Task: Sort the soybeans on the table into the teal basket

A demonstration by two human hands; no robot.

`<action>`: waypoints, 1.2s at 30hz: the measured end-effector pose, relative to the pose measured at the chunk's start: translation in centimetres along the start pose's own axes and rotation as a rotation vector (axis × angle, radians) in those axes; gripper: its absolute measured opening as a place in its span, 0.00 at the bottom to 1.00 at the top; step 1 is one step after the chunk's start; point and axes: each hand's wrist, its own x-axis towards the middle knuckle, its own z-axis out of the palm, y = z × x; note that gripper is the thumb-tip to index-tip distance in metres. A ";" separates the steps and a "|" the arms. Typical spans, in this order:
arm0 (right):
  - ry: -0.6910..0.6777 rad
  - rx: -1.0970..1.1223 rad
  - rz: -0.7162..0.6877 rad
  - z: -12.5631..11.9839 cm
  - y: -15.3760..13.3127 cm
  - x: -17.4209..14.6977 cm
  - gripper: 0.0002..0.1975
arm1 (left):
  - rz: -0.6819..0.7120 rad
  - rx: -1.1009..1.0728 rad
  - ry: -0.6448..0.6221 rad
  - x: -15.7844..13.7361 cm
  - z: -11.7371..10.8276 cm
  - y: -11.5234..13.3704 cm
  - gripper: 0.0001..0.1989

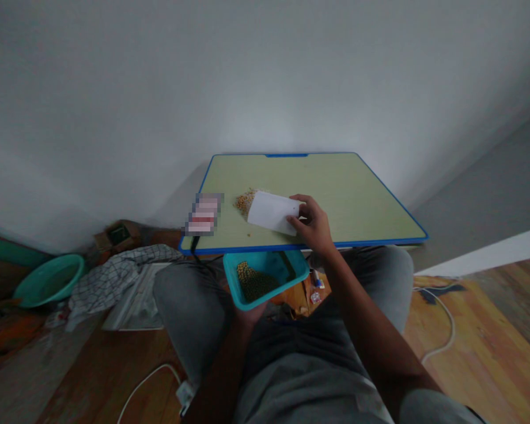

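Note:
My right hand (311, 222) pinches the right end of a white card (271, 212), which is held over the table top. Against the card's left edge lies a small heap of mixed grains (244, 201), tan and pale. One loose grain sits apart, nearer the front edge. Just below that edge, my left hand (249, 315) grips a turquoise plastic basin (246, 305) from underneath; most of its fingers are hidden. Greenish and yellow grains (256, 284) cover the basin's bottom, mainly on the left side.
The pale table (357, 206) has a blue rim and stands by a white wall. A blurred-out pink item (204, 214) lies at its left. On the floor are a green tub (53, 281), a checked cloth (115, 274) and white cables (450, 324).

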 end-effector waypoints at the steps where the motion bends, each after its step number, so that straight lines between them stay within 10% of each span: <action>1: 0.004 0.005 0.000 0.0 0.0 0.0 0.25 | 0.006 0.008 0.021 0.0 0.1 0.0 0.26; 36: -0.158 0.060 0.001 -0.1 -0.4 -0.2 0.25 | 0.012 0.005 0.075 0.2 0.6 -0.1 0.31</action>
